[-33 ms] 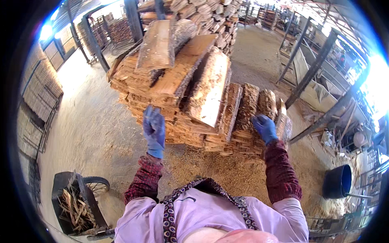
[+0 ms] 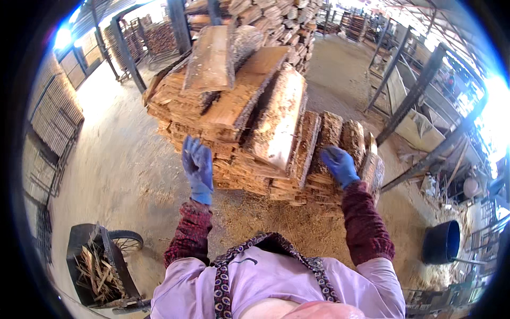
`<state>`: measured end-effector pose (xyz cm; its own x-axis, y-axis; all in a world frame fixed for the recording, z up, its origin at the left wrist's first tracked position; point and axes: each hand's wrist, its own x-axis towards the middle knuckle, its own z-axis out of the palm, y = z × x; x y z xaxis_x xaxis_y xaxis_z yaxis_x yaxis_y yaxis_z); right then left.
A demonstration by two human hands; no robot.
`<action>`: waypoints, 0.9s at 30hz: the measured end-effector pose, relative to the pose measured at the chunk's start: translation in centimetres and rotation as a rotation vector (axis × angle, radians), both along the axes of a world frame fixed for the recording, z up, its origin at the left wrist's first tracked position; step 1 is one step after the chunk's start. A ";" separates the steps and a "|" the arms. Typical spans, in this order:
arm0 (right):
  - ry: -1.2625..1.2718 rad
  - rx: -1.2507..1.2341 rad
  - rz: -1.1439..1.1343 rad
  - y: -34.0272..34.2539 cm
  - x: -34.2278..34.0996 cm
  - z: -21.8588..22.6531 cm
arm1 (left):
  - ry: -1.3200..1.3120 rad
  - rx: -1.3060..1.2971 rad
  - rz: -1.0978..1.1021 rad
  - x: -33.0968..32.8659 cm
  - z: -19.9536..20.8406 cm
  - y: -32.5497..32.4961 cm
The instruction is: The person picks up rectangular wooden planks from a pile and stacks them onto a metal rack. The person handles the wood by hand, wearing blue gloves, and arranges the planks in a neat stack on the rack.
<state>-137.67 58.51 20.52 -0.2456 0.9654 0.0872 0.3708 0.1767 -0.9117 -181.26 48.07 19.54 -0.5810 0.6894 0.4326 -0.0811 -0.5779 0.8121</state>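
A waist-high stack of bark-edged wood slabs [image 2: 228,159] stands in front of me. My left hand [image 2: 197,166], in a blue glove, is raised beside its near left side. Its fingers are apart and loosely bent, with nothing in them. My right hand [image 2: 340,166], also gloved in blue, is over the near ends of the lower slabs on the right, next to a bark-covered slab [image 2: 328,132]. Its fingers are loosely bent and point left; whether they touch the wood is unclear. A short slab [image 2: 210,58] lies on top of a wide board [image 2: 245,95].
A wheelbarrow [image 2: 109,260] with wood scraps stands at the lower left. To the right are a dark bucket [image 2: 442,242] and slanted metal posts [image 2: 414,90]. Taller wood piles [image 2: 289,26] rise behind the stack. Sawdust covers the floor [image 2: 127,175].
My right hand has shifted left along the slab ends. My left hand has moved slightly up and left, away from the stack. The slabs stay in place.
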 end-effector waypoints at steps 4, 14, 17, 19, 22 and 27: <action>0.897 -0.402 0.338 6.6 -14.8 4.2 | -0.126 -0.283 -0.081 -8.6 -3.4 4.7; 0.121 0.430 0.402 16.0 -28.0 3.8 | -0.375 0.019 -0.571 -3.5 1.4 9.9; 0.572 -0.644 0.281 10.7 -24.4 17.0 | -0.632 -0.013 -0.675 1.4 6.9 6.8; 0.501 -0.249 0.369 6.9 -17.4 19.3 | -0.984 -0.100 -0.959 5.0 7.6 6.7; 0.682 -0.574 0.138 1.0 -12.9 18.4 | -1.150 -0.056 -1.328 9.8 5.4 9.2; 1.062 -0.510 -0.065 -12.5 -5.7 4.1 | -1.029 -0.101 -1.445 18.5 -1.9 11.0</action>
